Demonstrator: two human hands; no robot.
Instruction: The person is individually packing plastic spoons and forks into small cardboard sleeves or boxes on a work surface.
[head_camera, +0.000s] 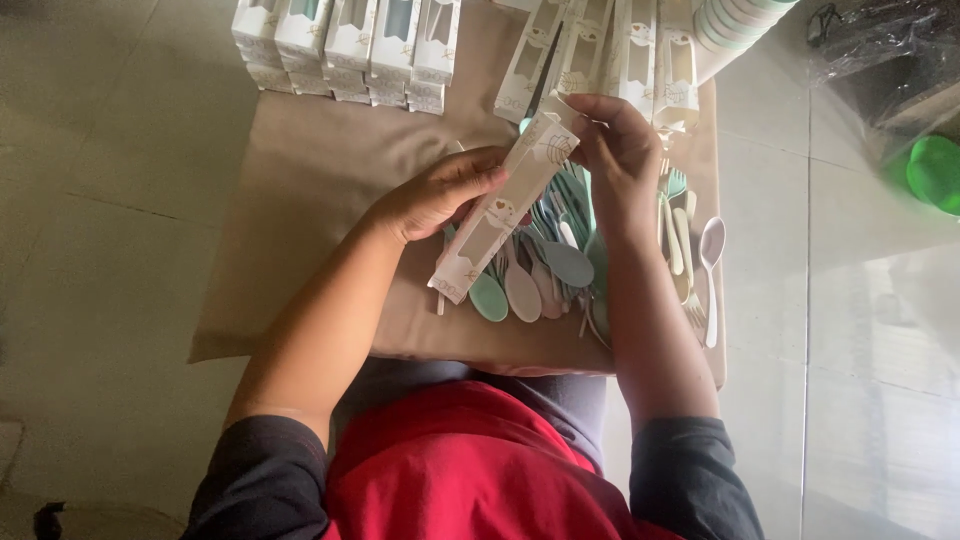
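A long narrow white carton with a clear window (502, 212) is held slantwise over the brown board (320, 180). My left hand (437, 192) grips its middle from the left side. My right hand (615, 152) pinches the carton's upper end, where the flap is. Under the carton lies a heap of pastel plastic spoons and forks (545, 275) in green, pink, blue and cream. A single white spoon (711, 270) lies at the heap's right edge.
Stacked white cartons (345, 50) stand at the board's far left. More windowed cartons (610, 55) lie at the far middle. Stacked pale bowls (735, 22) sit top right. A clear plastic bag (885, 50) and green lid (935, 172) lie on the floor.
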